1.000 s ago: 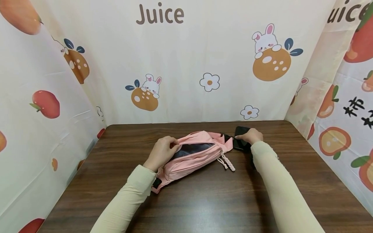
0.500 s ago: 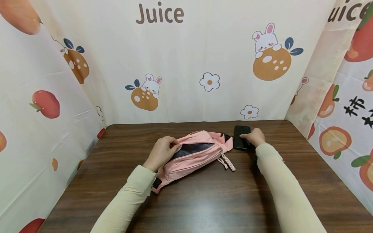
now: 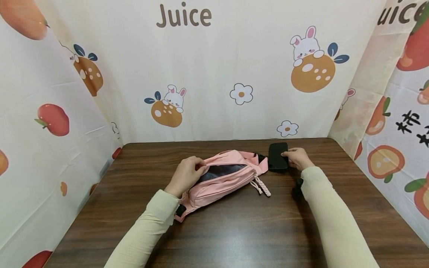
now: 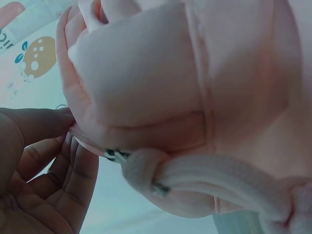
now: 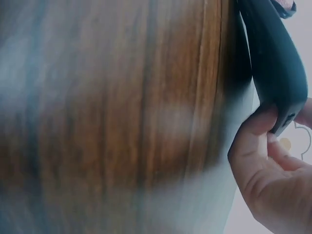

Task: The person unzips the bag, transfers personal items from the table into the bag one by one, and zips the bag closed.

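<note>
A pink waist bag [image 3: 218, 190] lies slanted across the middle of the table, its zipped top spread apart so the dark lining [image 3: 224, 171] shows. My left hand [image 3: 188, 174] pinches the edge of the opening at its left end. Close up in the left wrist view, thumb and fingers grip the fabric beside the zipper pull [image 4: 117, 155] and its thick cord [image 4: 214, 178]. To the right of the bag, my right hand [image 3: 299, 158] pinches a black smartphone [image 3: 277, 156] by its right edge. In the right wrist view the phone [image 5: 278, 58] is tilted, thumb on one face.
The brown wooden table [image 3: 234, 238] ends at a back edge near a printed curtain [image 3: 207, 67]. A braided cord [image 3: 263, 186] hangs off the bag's right side onto the table. A black strap buckle [image 3: 259, 157] lies between bag and phone.
My right hand has shifted right, from over the phone to its right edge, and now pinches it there. The phone has tilted slightly. Left hand and bag have stayed in place.
</note>
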Motion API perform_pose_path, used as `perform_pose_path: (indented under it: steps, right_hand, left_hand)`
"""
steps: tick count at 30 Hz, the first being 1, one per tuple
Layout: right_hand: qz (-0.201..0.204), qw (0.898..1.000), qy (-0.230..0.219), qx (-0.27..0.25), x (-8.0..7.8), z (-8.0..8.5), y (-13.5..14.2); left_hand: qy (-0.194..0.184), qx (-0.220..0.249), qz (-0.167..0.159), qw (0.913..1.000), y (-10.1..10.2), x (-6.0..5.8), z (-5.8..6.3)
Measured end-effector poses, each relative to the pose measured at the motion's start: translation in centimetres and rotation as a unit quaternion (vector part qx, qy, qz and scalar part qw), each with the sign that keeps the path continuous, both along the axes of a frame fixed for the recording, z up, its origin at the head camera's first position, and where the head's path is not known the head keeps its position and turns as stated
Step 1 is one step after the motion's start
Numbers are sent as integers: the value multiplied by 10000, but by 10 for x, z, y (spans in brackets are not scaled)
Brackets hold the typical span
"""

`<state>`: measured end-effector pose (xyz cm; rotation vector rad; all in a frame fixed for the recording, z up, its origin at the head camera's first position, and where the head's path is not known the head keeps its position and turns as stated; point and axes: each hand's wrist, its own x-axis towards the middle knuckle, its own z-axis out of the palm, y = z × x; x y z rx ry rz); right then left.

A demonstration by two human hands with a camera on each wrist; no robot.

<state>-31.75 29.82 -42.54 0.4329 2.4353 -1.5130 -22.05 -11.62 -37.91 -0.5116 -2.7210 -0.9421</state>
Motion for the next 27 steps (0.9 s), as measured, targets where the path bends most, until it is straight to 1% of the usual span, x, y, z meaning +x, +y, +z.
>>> perform_pose_path:
  steps: [2, 5, 11, 16, 21, 23, 25, 27]
  right_hand:
    - [83, 9999, -83, -127, 2, 1, 2]
    - [102, 9995, -158, -251, 3, 1, 5]
    - [-30, 9986, -249, -476, 4, 2, 8]
    - [-202, 9983, -124, -526, 6, 6, 7]
    - [-364, 9972, 85, -641, 12, 18, 2]
    - [-454, 9947, 148, -909, 14, 25, -1]
    - [-472, 9900, 186, -1313, 17, 32, -4]
    - [-456, 9822, 158, -1813, 20, 39, -8]
  left_hand:
    - [3, 8, -2, 10000, 0, 0, 0]
    - [-4, 19, -1, 10000, 0, -1, 0]
    - [-28, 53, 0, 10000, 0, -1, 0]
    - [-50, 85, -5, 10000, 0, -1, 0]
    - [-93, 115, -3, 9999, 0, -1, 1]
    - [-103, 121, 7, 9999, 0, 0, 1]
    - [-106, 125, 7, 9999, 0, 0, 1]
    - [-102, 133, 8, 9999, 0, 0, 0]
